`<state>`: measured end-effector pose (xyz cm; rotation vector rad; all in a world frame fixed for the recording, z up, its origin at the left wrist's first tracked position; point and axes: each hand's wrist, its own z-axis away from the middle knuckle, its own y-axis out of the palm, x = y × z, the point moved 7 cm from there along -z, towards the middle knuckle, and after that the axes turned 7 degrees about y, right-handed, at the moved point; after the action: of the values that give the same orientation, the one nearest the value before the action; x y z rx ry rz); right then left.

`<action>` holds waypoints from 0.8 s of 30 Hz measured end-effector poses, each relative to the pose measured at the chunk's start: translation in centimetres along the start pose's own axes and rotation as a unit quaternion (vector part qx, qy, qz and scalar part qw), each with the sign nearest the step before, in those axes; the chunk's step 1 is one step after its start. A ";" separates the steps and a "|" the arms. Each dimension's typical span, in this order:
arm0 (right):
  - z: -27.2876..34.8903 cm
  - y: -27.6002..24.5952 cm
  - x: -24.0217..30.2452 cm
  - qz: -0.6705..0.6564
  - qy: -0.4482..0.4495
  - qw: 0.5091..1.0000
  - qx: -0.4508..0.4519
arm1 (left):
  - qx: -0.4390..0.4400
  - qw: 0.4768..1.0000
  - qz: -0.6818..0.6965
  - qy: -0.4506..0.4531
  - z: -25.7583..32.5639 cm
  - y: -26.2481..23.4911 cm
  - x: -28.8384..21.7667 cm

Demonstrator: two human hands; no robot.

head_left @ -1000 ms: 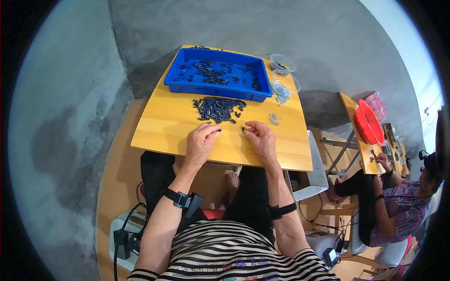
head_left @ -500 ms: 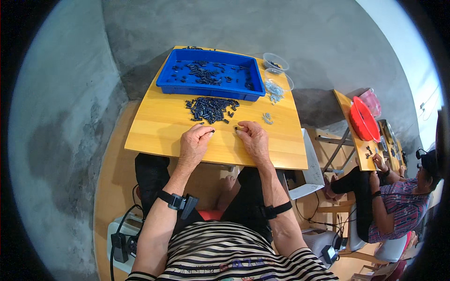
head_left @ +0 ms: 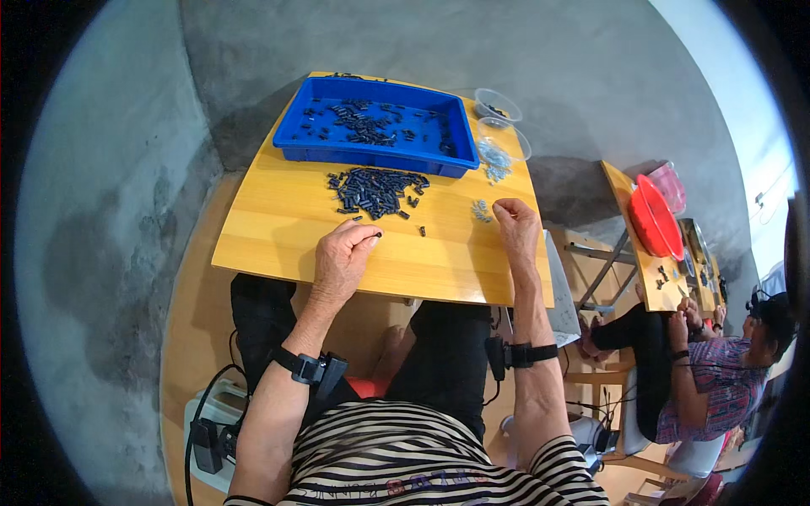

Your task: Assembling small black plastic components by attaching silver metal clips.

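Note:
My left hand (head_left: 342, 260) is over the near part of the yellow table (head_left: 278, 244), its thumb and forefinger pinched on a small black cylindrical piece (head_left: 379, 234). My right hand (head_left: 521, 228) is at the table's right side, fingertips drawn together beside a small group of pale clear pieces (head_left: 480, 211). Whether anything sits between those fingertips is too small to tell. A single black piece (head_left: 422, 231) lies on the wood between my hands. Beyond them is a heap of similar black pieces (head_left: 375, 192).
A blue tray (head_left: 291, 145) with scattered black pieces stands behind the heap. Two clear plastic tubs (head_left: 516, 139) sit at the far right, with pale pieces spilling from the nearer one. To the right, a seated person (head_left: 717, 379) works at another table with a red basin (head_left: 654, 218).
My right hand has moved right, to the pale pieces, and a black piece now lies where its fingertips were. My left hand has shifted slightly left and still pinches its piece.

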<state>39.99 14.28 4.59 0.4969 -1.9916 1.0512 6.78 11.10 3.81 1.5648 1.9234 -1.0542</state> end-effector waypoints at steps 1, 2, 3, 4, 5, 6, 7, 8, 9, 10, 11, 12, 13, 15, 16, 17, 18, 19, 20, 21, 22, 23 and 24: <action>-0.4 0.1 -0.2 0.031 0.002 0.999 0.007 | -0.001 1.000 -0.001 0.001 0.0 0.0 0.0; -0.7 0.4 -0.4 0.062 0.004 0.998 0.014 | -0.002 1.000 -0.002 0.000 0.0 0.0 0.0; -0.9 0.5 -0.5 0.061 0.003 0.998 0.015 | -0.010 1.000 0.000 0.002 0.0 0.0 0.0; -0.9 0.7 -0.3 0.094 0.004 0.995 0.031 | -0.017 1.000 0.002 0.003 0.0 -0.1 0.0; -0.8 1.0 -0.1 0.127 0.005 0.991 0.046 | -0.017 1.000 0.001 0.003 0.1 -0.1 0.0; -0.8 1.2 -0.1 0.126 0.006 0.991 0.047 | -0.018 1.000 0.003 0.000 0.1 -0.1 0.0; -0.8 1.1 0.0 0.137 -0.002 0.990 0.038 | -0.019 1.000 0.005 -0.003 0.1 -0.2 -0.1; -0.8 1.1 0.1 0.148 -0.009 0.988 0.029 | -0.019 1.000 0.004 -0.002 0.1 -0.2 -0.1; -0.9 1.2 0.1 0.147 -0.009 0.989 0.029 | -0.018 1.000 0.003 -0.003 0.1 -0.2 -0.1; -1.0 1.3 0.1 0.145 -0.011 0.989 0.037 | -0.018 1.000 0.002 -0.004 0.1 -0.1 -0.1; -1.0 1.4 0.2 0.142 -0.013 0.989 0.045 | -0.018 1.000 0.002 -0.004 0.1 -0.1 -0.1; -1.0 1.4 0.2 0.141 -0.013 0.989 0.045 | -0.019 1.000 0.001 -0.002 0.1 -0.2 -0.1; -1.0 1.5 0.2 0.146 -0.010 0.988 0.045 | -0.019 1.000 -0.001 -0.001 0.1 -0.2 -0.2; -1.0 1.7 0.1 0.149 -0.007 0.988 0.046 | -0.021 1.000 -0.001 -0.004 0.1 -0.2 -0.2; -1.1 1.8 -0.1 0.141 -0.014 0.989 0.052 | -0.023 1.000 0.000 -0.007 0.2 -0.3 -0.2; -1.1 2.0 -0.2 0.132 -0.021 0.989 0.059 | -0.023 1.000 -0.003 -0.008 0.2 -0.3 -0.2; -1.3 2.0 -0.4 0.130 -0.020 0.989 0.062 | -0.018 1.000 0.013 -0.011 0.3 -0.2 0.0; -1.3 2.0 -0.4 0.141 -0.023 0.988 0.058 | -0.013 0.999 0.027 -0.014 0.3 -0.2 0.1; -1.5 2.0 -0.4 0.152 -0.026 0.986 0.055 | -0.013 1.000 0.021 -0.017 0.3 -0.3 0.1; -1.8 1.9 -0.7 0.159 -0.034 0.985 0.049 | -0.016 1.000 0.020 -0.018 0.2 -0.2 0.0; -1.7 2.0 -0.9 0.154 -0.017 0.986 0.060 | -0.019 0.999 0.016 -0.020 0.3 -0.2 0.1; -1.8 1.8 -1.0 0.160 -0.018 0.985 0.064 | -0.020 1.000 0.015 -0.011 0.2 -0.2 0.0; -1.9 1.8 -1.1 0.166 -0.019 0.984 0.068 | -0.020 1.000 0.008 -0.013 0.2 -0.2 0.0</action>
<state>40.34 16.86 3.44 0.2602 -2.0904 1.3976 6.54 10.93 3.70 1.5352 1.8991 -1.0181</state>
